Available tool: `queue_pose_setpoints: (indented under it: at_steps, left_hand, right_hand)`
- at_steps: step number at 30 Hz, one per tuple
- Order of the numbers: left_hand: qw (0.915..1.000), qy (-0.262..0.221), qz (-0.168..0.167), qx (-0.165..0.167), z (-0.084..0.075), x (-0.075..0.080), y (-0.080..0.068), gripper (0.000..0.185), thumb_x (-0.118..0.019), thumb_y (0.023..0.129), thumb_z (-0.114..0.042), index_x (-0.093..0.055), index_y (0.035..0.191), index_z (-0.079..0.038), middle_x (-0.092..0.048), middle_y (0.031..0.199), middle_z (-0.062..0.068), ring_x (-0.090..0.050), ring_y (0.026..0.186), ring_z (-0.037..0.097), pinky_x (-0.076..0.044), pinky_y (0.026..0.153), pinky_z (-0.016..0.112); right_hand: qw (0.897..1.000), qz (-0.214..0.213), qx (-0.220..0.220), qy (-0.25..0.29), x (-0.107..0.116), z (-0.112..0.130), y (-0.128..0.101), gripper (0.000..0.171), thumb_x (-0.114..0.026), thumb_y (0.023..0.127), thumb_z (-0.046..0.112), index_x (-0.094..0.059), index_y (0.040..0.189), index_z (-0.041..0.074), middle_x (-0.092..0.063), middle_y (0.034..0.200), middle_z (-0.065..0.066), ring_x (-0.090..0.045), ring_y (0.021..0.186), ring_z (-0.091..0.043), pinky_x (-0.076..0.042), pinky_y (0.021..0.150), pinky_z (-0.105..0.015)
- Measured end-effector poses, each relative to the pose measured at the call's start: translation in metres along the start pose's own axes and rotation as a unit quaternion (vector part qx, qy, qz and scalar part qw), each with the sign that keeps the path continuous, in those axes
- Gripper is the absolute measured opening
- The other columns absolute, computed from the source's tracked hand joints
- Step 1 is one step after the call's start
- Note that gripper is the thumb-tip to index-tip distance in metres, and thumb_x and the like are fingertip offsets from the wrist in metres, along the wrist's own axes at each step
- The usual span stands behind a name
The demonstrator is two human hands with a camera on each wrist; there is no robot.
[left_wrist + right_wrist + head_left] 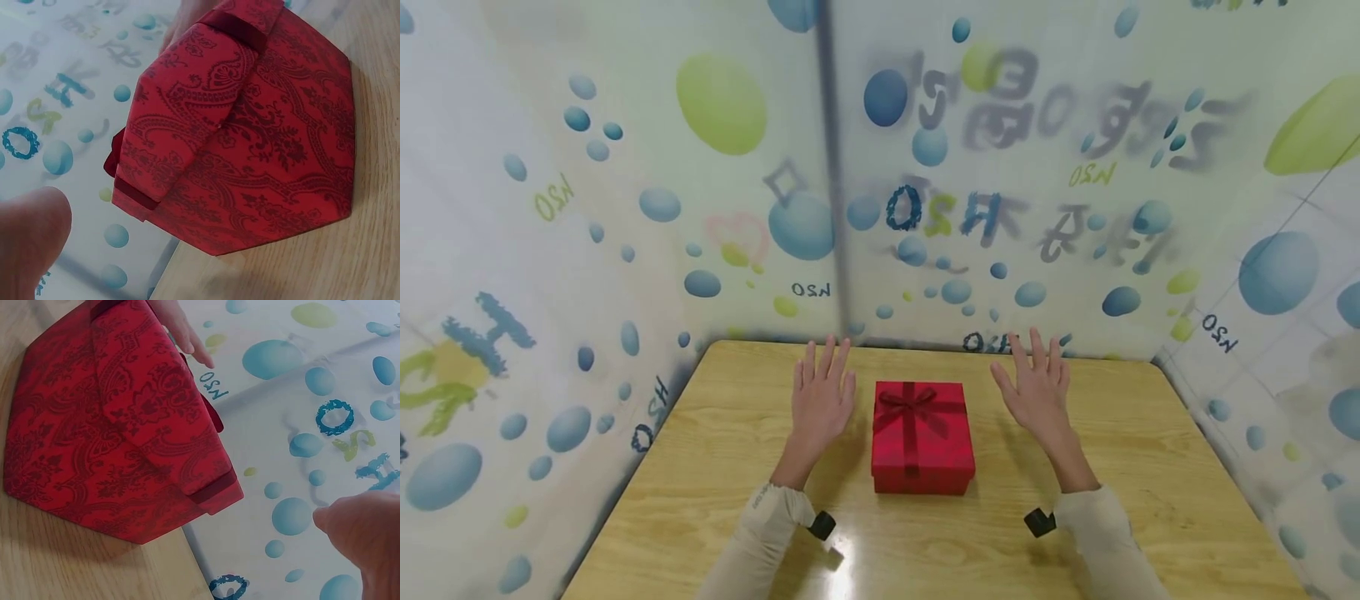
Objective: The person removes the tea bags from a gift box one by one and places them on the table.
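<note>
A red gift box [942,442] with a dark red ribbon and bow [908,402] sits lidded on the wooden table. Its sides carry a dark paisley and floral pattern, plain in the left wrist view on the box [269,150] and in the right wrist view on the box [81,437]. To the left of the box, my left hand [820,404] is held with fingers straight and spread, apart from it. On the other side, my right hand [1037,393] is likewise spread, fingers pointing forward. Neither hand holds anything.
The light wooden table [722,433] ends at a printed curtain [737,217] with blue and green spots, which also hangs along both sides. Small black devices [822,526] are strapped at both wrists, by the beige sleeves [760,542].
</note>
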State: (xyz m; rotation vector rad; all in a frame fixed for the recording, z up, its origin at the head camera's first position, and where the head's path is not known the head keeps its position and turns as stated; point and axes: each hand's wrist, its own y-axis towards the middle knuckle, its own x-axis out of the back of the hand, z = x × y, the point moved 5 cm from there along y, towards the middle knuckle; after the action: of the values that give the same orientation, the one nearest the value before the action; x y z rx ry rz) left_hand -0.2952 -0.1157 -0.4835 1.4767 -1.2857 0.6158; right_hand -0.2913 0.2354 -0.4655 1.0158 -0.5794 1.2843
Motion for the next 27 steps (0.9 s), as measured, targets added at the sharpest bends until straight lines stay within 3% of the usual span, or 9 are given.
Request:
queue_pose_setpoints:
  at_steps: [4, 8, 16, 22, 27]
  left_hand:
    - [0.9999, -0.01, 0.003, -0.003, -0.003, 0.001, -0.001, 0.059, -0.029, 0.112, -0.042, -0.027, 0.167, -0.022, -0.021, 0.173, 0.009, -0.005, 0.16, 0.04, -0.008, 0.127, 0.061]
    - [0.9996, -0.024, -0.014, -0.001, -0.004, 0.006, -0.004, 0.057, -0.038, 0.112, -0.037, -0.034, 0.165, -0.019, -0.026, 0.171, 0.011, -0.009, 0.16, 0.042, -0.012, 0.125, 0.063]
    - [0.9987, -0.042, -0.029, -0.001, -0.002, 0.004, -0.023, 0.054, -0.045, 0.11, -0.03, -0.039, 0.163, -0.017, -0.032, 0.169, 0.013, -0.015, 0.158, 0.044, -0.016, 0.123, 0.067]
    - [0.9963, -0.085, -0.001, 0.003, -0.008, -0.007, -0.042, 0.055, -0.038, 0.113, -0.033, -0.033, 0.165, -0.018, -0.026, 0.171, 0.012, -0.01, 0.159, 0.043, -0.017, 0.123, 0.067]
    - [0.9877, -0.156, -0.013, -0.01, -0.016, -0.013, -0.053, 0.054, -0.036, 0.114, -0.032, -0.037, 0.163, -0.01, -0.033, 0.167, 0.02, -0.016, 0.156, 0.048, -0.021, 0.119, 0.071]
  right_hand:
    - [1.0, -0.006, 0.0, 0.004, 0.002, 0.002, -0.005, 0.069, -0.047, 0.109, 0.047, -0.028, 0.165, 0.011, -0.004, 0.173, -0.022, 0.01, 0.155, -0.054, 0.002, 0.116, -0.076]
    - [1.0, -0.003, -0.001, 0.003, 0.0, 0.003, -0.009, 0.069, -0.046, 0.109, 0.048, -0.028, 0.165, 0.011, -0.005, 0.172, -0.022, 0.007, 0.154, -0.055, 0.0, 0.116, -0.077]
    - [1.0, 0.004, -0.013, 0.016, -0.012, 0.007, -0.026, 0.068, -0.049, 0.109, 0.044, -0.03, 0.164, 0.009, -0.007, 0.172, -0.023, 0.006, 0.155, -0.054, -0.002, 0.117, -0.076]
    - [0.999, 0.017, -0.018, 0.022, -0.026, 0.013, -0.039, 0.066, -0.047, 0.11, 0.045, -0.032, 0.163, 0.009, -0.008, 0.172, -0.024, 0.003, 0.155, -0.055, -0.005, 0.117, -0.075]
    - [0.998, 0.019, -0.028, 0.049, -0.037, 0.02, -0.045, 0.065, -0.044, 0.11, 0.047, -0.035, 0.162, 0.009, -0.015, 0.171, -0.025, -0.003, 0.155, -0.055, -0.009, 0.117, -0.075]
